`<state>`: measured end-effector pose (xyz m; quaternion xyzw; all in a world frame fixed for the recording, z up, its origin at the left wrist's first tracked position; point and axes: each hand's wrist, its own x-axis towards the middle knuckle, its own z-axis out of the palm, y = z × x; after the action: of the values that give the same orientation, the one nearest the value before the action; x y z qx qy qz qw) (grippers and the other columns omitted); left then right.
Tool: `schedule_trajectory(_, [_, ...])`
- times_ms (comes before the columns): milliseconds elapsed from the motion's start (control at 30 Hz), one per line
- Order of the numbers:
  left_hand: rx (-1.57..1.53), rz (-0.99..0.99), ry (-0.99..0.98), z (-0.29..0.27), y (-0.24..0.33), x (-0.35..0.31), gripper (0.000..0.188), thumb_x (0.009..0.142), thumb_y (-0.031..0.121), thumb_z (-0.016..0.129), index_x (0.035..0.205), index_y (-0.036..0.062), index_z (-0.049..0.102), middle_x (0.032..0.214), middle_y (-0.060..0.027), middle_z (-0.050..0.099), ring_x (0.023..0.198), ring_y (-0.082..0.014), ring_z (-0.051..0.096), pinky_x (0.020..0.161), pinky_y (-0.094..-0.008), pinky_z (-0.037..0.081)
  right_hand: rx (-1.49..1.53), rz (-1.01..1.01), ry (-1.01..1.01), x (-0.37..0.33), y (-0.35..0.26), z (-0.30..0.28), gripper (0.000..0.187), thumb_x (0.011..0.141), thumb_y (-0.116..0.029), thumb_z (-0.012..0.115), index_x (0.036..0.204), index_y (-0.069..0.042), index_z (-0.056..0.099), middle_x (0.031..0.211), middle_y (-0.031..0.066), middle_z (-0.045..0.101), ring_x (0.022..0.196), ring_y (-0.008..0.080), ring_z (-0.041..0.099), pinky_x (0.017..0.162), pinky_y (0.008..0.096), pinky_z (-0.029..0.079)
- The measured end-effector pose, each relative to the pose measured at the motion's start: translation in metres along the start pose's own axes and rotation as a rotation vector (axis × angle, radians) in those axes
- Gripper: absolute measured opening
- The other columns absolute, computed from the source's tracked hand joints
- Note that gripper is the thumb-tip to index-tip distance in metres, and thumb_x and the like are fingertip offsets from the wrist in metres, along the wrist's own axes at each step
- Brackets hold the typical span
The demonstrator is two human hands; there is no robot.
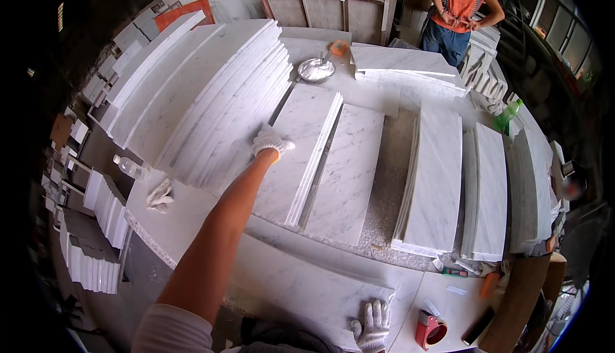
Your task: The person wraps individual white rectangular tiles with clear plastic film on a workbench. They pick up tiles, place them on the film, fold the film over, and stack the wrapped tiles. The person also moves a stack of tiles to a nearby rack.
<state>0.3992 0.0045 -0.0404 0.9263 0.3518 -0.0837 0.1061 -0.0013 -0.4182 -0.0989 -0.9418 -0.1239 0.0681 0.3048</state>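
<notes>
My left hand [271, 142], in a white knit glove, reaches far forward to the left edge of a stack of grey-veined white marble slabs [298, 135]. Its thumb lies over the top slab while the fingers curl at the edge, their tips hidden. Close to me, my right hand [372, 325], gloved too, rests with fingers spread on the end of a long marble slab [307, 287] lying crosswise. A single-looking marble panel [349, 167] lies just right of the stack.
Tall leaning slabs [211, 90] fill the left. More slab stacks [432, 173] stand right. A bowl of white paste [316, 70] sits at the back, a red tape dispenser [430, 330] near my right hand. A bottle [130, 167] stands left; a person [458, 10] stands beyond.
</notes>
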Motion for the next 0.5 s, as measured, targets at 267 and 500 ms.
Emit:
schedule_trajectory(267, [-0.084,0.071,-0.166,0.007,-0.024,0.053,0.104,0.056,0.055,0.088,0.131,-0.0077,0.053,0.135,-0.0227,0.056,0.125,-0.0305,0.055,0.101,-0.0374,0.048,0.019,-0.065,0.087,0.004,0.007,0.006,0.064,0.090,-0.031,0.061,0.142,0.000,0.044,0.146,0.0251,0.041,0.137,0.0477,0.034,0.110,0.0557,0.033])
schedule_trajectory(500, [-0.187,0.127,-0.246,-0.037,-0.007,0.024,0.097,0.062,0.051,0.085,0.124,-0.0156,0.054,0.123,-0.0264,0.061,0.114,-0.0314,0.061,0.098,-0.0366,0.047,0.043,-0.034,0.066,0.003,0.009,0.008,0.060,0.091,-0.030,0.061,0.139,0.003,0.045,0.142,0.0287,0.043,0.132,0.0521,0.038,0.109,0.0572,0.034])
